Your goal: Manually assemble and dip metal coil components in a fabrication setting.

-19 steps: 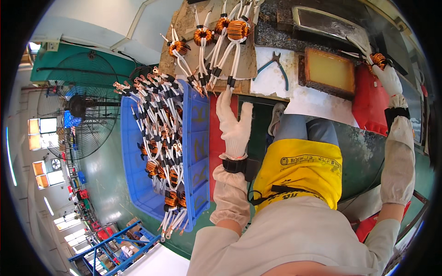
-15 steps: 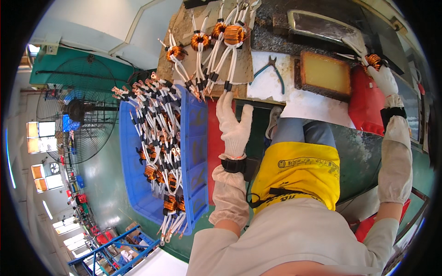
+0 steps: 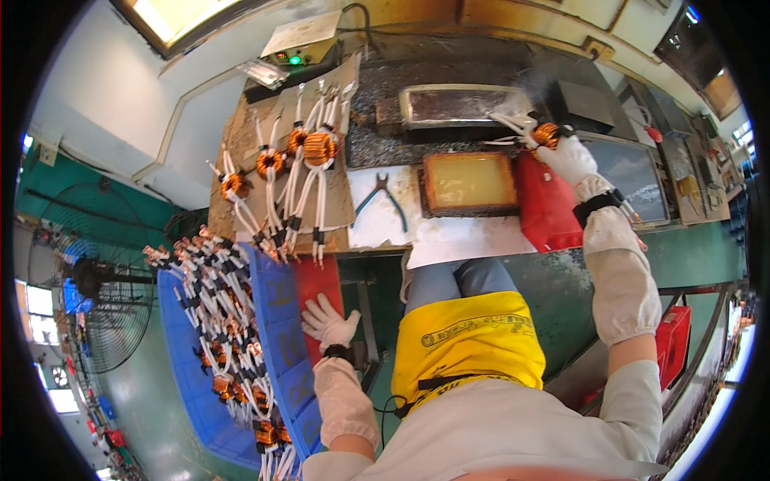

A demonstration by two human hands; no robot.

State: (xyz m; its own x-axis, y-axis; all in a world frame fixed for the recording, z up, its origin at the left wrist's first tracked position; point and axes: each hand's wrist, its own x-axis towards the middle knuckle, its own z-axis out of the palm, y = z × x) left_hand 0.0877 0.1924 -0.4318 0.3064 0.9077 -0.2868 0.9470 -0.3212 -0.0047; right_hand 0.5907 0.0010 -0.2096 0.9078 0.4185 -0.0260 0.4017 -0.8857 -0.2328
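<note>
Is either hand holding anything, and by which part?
The right hand holds a copper-wound coil by its ring-shaped body; the left hand is open and holds nothing.

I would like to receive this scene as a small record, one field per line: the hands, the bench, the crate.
Left hand: gloved, fingers spread, holding nothing
Right hand: gloved, gripping a copper-wound toroidal coil; its white leads point left
Trough: rectangular, metal-rimmed
Tray: yellow contents, nearer the person than the trough
Pliers: teal handles, on white sheet
Cardboard: four coils
Blue crate: many coils
</note>
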